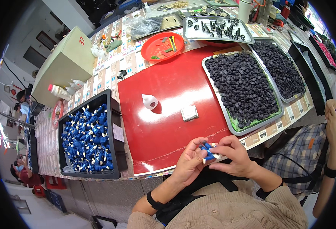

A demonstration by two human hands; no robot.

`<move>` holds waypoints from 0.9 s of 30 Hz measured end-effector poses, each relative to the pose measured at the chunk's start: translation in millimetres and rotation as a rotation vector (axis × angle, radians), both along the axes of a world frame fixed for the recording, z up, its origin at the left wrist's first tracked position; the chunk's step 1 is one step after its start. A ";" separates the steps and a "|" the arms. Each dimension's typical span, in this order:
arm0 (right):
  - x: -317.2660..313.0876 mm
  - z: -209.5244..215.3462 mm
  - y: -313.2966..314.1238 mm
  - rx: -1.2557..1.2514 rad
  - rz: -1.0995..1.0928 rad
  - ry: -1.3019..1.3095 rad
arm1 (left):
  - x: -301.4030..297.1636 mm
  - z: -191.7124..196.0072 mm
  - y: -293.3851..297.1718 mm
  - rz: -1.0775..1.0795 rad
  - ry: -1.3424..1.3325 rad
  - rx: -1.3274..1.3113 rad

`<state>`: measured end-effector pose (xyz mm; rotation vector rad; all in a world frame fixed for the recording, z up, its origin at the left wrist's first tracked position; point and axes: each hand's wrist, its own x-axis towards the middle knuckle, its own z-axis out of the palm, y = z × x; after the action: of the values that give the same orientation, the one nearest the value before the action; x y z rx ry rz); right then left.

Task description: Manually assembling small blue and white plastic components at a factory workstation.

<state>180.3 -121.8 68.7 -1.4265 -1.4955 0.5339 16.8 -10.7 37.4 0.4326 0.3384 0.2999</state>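
Observation:
In front of my chest, at the near edge of the red sheet [168,135], my left hand [188,164] is closed around a small blue doll-like figure [209,155] with pale ends. My right hand [236,158] is closed on the same figure from the other side, its fingertips bent over it. Something white shows between the right fingers; I cannot tell whether it is part of the figure. On the sheet beyond my hands stand a small white squeeze bottle [150,102] and a folded white pad [189,113].
On the left, a black bin [115,128] holds many blue figures [86,139]. Metal trays on the right hold small dark pieces [244,87]. Behind are a red basin [162,36] with cutters and a tray of black wheels [221,28]. A person in checks [299,160] sits close at my right.

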 end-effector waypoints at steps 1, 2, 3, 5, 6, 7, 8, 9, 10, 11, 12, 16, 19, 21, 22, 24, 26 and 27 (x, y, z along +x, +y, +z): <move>2.6 -6.4 -2.0 0.022 -0.021 -0.068 | 0.9 -3.5 -1.7 -0.001 0.003 0.004; 5.7 -9.7 -4.1 0.044 -0.043 -0.138 | 2.0 -7.2 -4.3 -0.008 0.005 0.032; 9.1 -9.9 -6.1 0.045 -0.048 -0.137 | 4.3 -9.6 -6.2 -0.018 0.005 0.057; 17.2 -4.7 -11.5 -0.012 -0.036 -0.044 | 9.9 -7.2 -8.8 -0.046 0.012 0.032; 22.4 -0.9 -15.7 -0.034 -0.043 -0.041 | 13.9 -7.2 -11.0 -0.077 0.014 0.031; 27.5 0.0 -18.1 -0.035 -0.065 -0.048 | 18.3 -6.2 -13.7 -0.113 0.013 0.029; 33.6 1.3 -21.0 -0.025 -0.051 -0.013 | 20.2 -1.3 -16.5 -0.116 0.038 0.024; 41.7 4.1 -27.1 -0.016 -0.049 0.016 | 22.4 4.7 -18.9 -0.154 0.022 0.022; 51.0 7.2 -31.6 0.001 -0.083 0.018 | 23.3 10.2 -18.5 -0.160 0.083 0.106; 60.1 11.6 -35.0 0.027 -0.156 0.020 | 24.0 12.1 -17.8 -0.164 0.141 0.194; 73.5 15.4 -41.0 0.070 -0.252 -0.020 | 22.2 9.3 -18.2 -0.135 0.179 0.255; 122.7 32.2 -76.8 0.143 -0.764 -0.149 | 11.5 -2.1 -11.0 -0.132 0.180 0.347; 159.1 27.6 -101.7 0.031 -1.055 -0.316 | 2.2 -4.2 -4.4 -0.064 0.263 0.383; 179.5 17.3 -112.9 -0.015 -1.098 -0.326 | -3.9 -6.0 0.2 0.014 0.307 0.409; 189.2 10.7 -116.9 -0.065 -1.126 -0.328 | -5.4 -1.2 1.9 0.046 0.319 0.390; 211.3 -5.3 -123.8 -0.087 -1.121 -0.347 | -12.6 -5.2 5.9 0.076 0.339 0.406; 231.3 -18.6 -130.3 -0.138 -1.112 -0.360 | -19.6 -0.8 15.3 0.056 0.318 0.481; 236.1 -20.2 -128.4 -0.137 -1.114 -0.362 | -20.9 1.7 16.9 0.055 0.315 0.481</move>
<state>416.4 -250.2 48.5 -2.2470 -0.6941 -0.3374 -4.1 6.2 39.1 0.9505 0.5900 0.3684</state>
